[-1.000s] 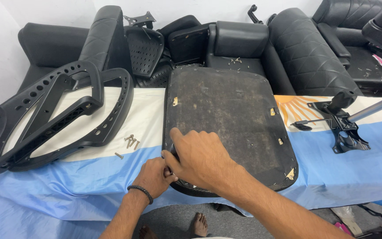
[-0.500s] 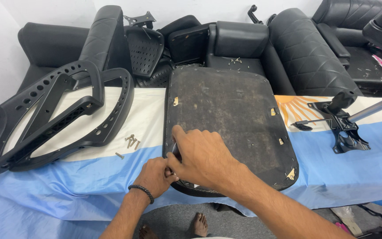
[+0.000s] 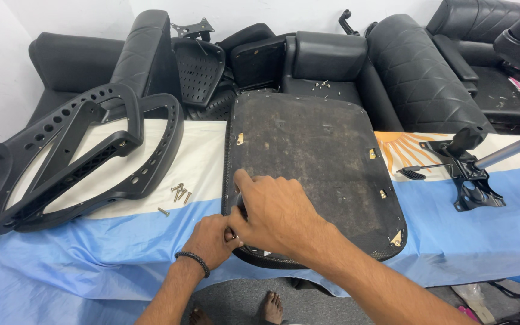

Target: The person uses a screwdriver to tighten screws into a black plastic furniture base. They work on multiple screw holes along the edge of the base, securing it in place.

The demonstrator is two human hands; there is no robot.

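Dark, worn board of an upturned chair seat base (image 3: 308, 168) is lying flat on the blue and white cloth (image 3: 91, 265) in front of me, and I am watching both hands working at its near left edge. My right hand (image 3: 275, 216) is pressing down on the base with the fingers (image 3: 245, 180) reaching toward the left rim, and compared with a second ago it is sitting a touch closer to that rim, the index finger stretched further out; otherwise it is hardly shifting. My left hand (image 3: 212, 239), a dark bracelet (image 3: 192, 260) on its wrist, is staying curled tight against the edge just beneath the right one, pinching something small that I cannot make out. The seat base itself is not moving between the pictures. To the left, a few loose screws (image 3: 179, 192) are lying on the cloth beside a black perforated backrest frame (image 3: 73, 162), and at the far right a chair mechanism with its metal rod (image 3: 473, 174) is resting well apart from the hands.
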